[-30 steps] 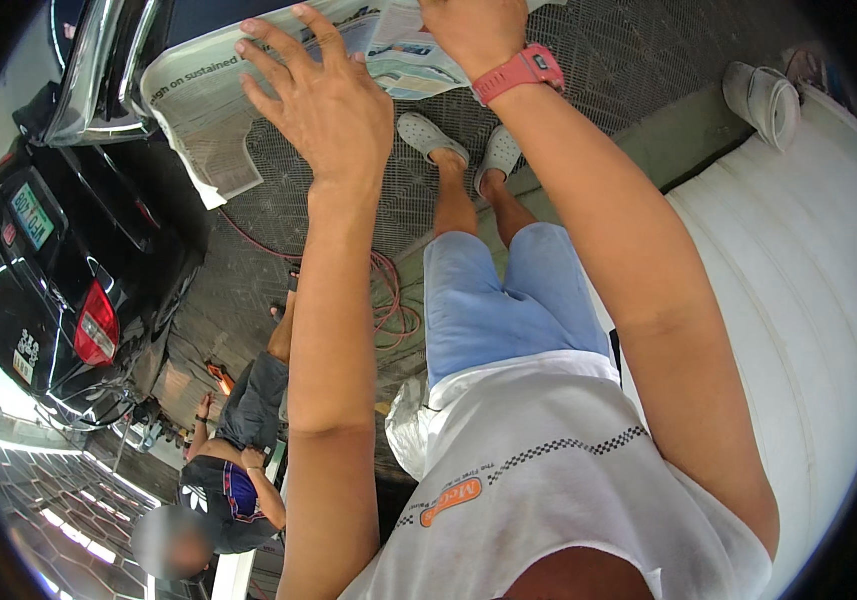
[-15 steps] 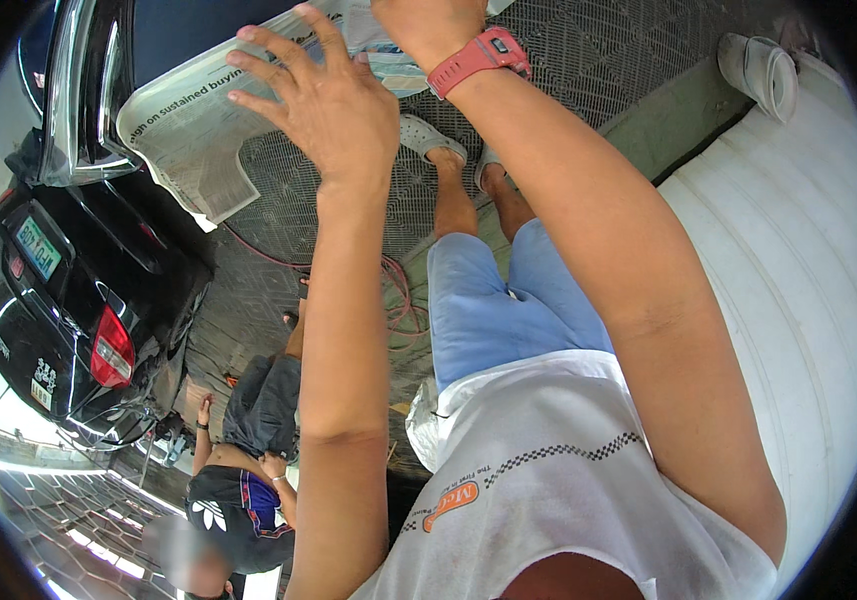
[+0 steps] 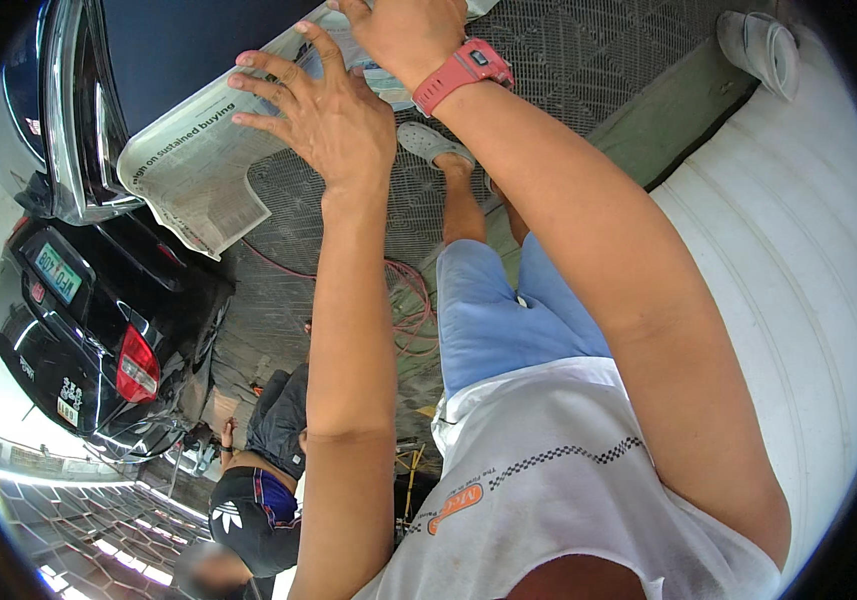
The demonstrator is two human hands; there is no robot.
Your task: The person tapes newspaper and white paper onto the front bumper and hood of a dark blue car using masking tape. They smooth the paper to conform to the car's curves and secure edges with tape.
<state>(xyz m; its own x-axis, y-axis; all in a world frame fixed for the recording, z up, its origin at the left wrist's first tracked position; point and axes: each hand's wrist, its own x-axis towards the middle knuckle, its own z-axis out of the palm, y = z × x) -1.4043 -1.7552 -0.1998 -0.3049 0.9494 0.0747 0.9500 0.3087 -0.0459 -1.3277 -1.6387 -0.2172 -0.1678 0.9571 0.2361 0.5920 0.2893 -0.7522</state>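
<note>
My left hand (image 3: 333, 125) lies over a sheet of newspaper (image 3: 188, 175), its fingers spread and bent a little at the upper edge. That edge runs along a dark blue car panel (image 3: 198, 50), while the lower part of the sheet hangs loose with a ragged corner. Farther right along the same edge is my right hand (image 3: 410, 35), with a red wristwatch (image 3: 468, 72) on the wrist. Its thumb side shows stretched fingers pointing left over the paper; the other fingertips are hidden or cut off by the upper rim of the view.
A black car (image 3: 98, 320) stands at left, behind the chrome-trimmed edge of the blue one. Another person (image 3: 258, 500) sits low at lower left. A red hose (image 3: 413, 300) coils on the patterned floor (image 3: 338, 220). White ridged material (image 3: 778, 240) covers the right side.
My right hand has shifted slightly left and down, bringing more of its fingers into view. My left hand stays spread on the newspaper. The view has turned a little.
</note>
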